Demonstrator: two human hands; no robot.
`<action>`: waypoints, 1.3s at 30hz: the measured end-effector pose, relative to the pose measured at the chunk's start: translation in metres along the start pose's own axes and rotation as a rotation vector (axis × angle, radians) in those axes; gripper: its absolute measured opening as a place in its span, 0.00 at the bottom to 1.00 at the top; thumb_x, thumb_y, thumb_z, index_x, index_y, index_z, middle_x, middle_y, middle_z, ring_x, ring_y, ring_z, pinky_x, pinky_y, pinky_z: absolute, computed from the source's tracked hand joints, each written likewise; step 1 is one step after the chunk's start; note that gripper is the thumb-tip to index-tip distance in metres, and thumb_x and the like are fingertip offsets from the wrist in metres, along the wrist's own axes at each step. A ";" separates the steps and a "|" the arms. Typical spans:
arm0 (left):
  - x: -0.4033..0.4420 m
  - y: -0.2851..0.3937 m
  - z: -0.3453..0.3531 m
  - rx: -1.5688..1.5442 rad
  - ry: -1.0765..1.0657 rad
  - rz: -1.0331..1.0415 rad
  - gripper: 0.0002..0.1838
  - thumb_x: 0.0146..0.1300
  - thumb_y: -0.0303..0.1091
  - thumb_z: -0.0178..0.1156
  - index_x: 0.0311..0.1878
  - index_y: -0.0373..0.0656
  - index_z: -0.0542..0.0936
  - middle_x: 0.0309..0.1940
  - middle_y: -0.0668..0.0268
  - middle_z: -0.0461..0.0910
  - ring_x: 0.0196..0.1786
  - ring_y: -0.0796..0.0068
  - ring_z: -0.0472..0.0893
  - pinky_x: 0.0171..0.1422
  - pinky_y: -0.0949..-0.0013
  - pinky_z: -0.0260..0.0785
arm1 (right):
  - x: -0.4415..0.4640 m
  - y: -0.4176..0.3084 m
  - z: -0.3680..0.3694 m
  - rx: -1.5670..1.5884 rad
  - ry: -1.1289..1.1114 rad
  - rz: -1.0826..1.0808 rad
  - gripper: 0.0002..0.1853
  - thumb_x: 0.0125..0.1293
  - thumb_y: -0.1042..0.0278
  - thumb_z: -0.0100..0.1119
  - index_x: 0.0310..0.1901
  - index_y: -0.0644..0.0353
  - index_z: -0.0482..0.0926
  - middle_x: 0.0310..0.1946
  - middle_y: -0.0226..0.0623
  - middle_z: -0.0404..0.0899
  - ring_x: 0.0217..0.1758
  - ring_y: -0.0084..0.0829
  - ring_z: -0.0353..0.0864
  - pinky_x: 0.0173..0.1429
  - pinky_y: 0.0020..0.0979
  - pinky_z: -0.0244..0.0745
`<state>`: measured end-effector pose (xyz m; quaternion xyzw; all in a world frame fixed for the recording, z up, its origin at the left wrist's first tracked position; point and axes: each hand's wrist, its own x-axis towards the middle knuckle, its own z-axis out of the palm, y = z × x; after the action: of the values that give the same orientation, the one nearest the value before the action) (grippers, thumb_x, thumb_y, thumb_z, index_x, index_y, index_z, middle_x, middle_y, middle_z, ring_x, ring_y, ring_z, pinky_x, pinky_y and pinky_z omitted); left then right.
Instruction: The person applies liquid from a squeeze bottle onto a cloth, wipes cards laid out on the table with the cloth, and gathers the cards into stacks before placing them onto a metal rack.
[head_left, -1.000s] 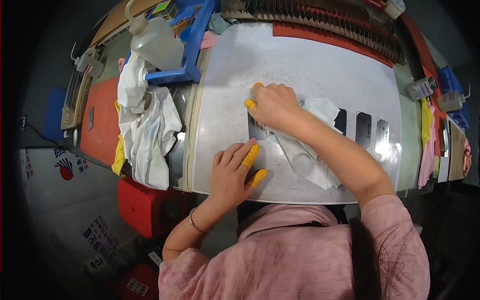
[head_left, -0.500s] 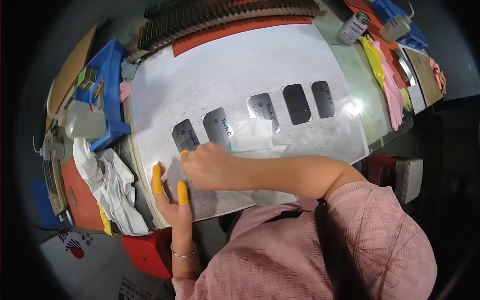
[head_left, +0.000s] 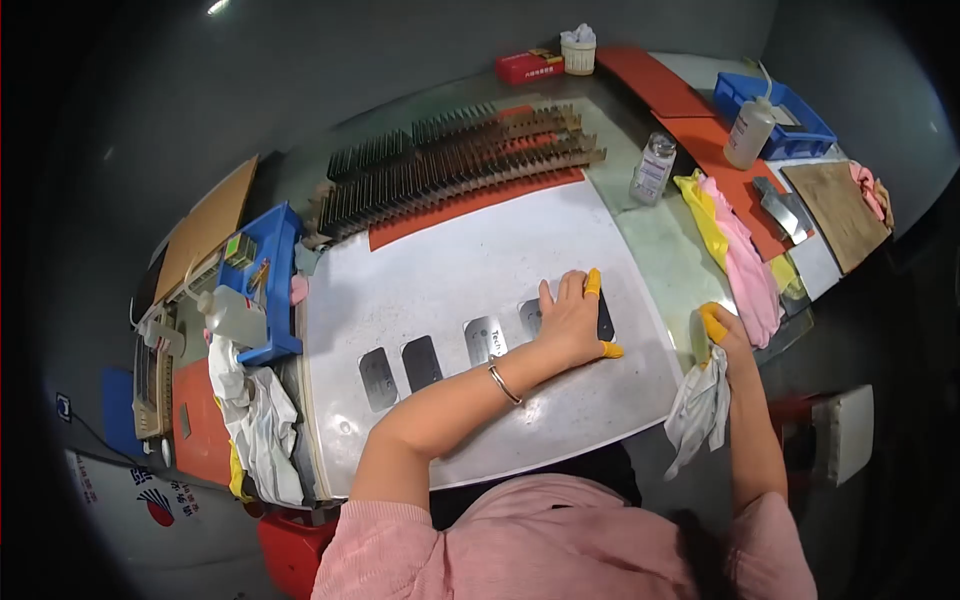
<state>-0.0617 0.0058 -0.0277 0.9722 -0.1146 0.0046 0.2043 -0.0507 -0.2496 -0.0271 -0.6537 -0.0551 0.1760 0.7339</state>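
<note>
In a row on the white sheet (head_left: 480, 250), nearer the table's near edge than its far edge, five flat plates with rounded corners: a grey plate (head_left: 378, 381) leftmost, a darker plate (head_left: 421, 363) next, a silvery plate (head_left: 485, 341) lettered "Tech" in the middle, a fourth plate (head_left: 529, 311) partly hidden, and a dark plate (head_left: 605, 321) rightmost. Over the last, the left hand (head_left: 570, 325), spread rather than clenched, with yellow cots on index finger and thumb at opposite ends of the plate. Just past the table's right edge, the right hand (head_left: 736, 342), closed on a hanging white cloth (head_left: 698, 405). Toward the far edge, upright dark pieces (head_left: 440, 180) in racks over an orange mat (head_left: 400, 236). Across the greenish, glossy table (head_left: 635, 238), right of the sheet, a clear bottle (head_left: 654, 172), then pink cloth (head_left: 748, 275) and a blue tray (head_left: 800, 135). Along the left edge, another blue tray (head_left: 284, 280) and crumpled white cloths (head_left: 268, 425). At the far right corner, a red box (head_left: 530, 67) beside a white cup (head_left: 578, 55). Beyond, plain dark grey walls (head_left: 400, 60); below the near left corner, a red stool (head_left: 290, 550).
</note>
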 end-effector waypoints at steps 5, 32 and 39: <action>0.004 0.005 -0.002 -0.009 -0.042 0.032 0.51 0.36 0.52 0.69 0.60 0.29 0.60 0.52 0.51 0.60 0.56 0.57 0.60 0.60 0.56 0.50 | -0.001 0.032 -0.030 0.103 0.206 -0.177 0.10 0.65 0.63 0.50 0.39 0.60 0.73 0.25 0.23 0.71 0.23 0.14 0.69 0.26 0.16 0.62; -0.050 -0.025 -0.045 0.138 -0.028 0.051 0.51 0.36 0.41 0.72 0.65 0.41 0.58 0.52 0.56 0.65 0.54 0.56 0.64 0.61 0.61 0.54 | -0.004 0.023 -0.026 0.039 0.193 -0.197 0.10 0.65 0.63 0.50 0.39 0.61 0.73 0.24 0.23 0.71 0.20 0.13 0.68 0.23 0.14 0.61; -0.045 -0.039 -0.034 -0.225 0.136 0.019 0.56 0.34 0.43 0.74 0.66 0.40 0.53 0.56 0.53 0.62 0.56 0.55 0.68 0.57 0.61 0.64 | -0.001 0.027 -0.025 0.022 0.233 -0.261 0.10 0.66 0.64 0.49 0.40 0.63 0.72 0.23 0.26 0.72 0.16 0.15 0.69 0.18 0.16 0.62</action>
<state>-0.0955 0.0635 -0.0145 0.9395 -0.1092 0.0596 0.3191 -0.0485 -0.2714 -0.0572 -0.6489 -0.0522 0.0030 0.7591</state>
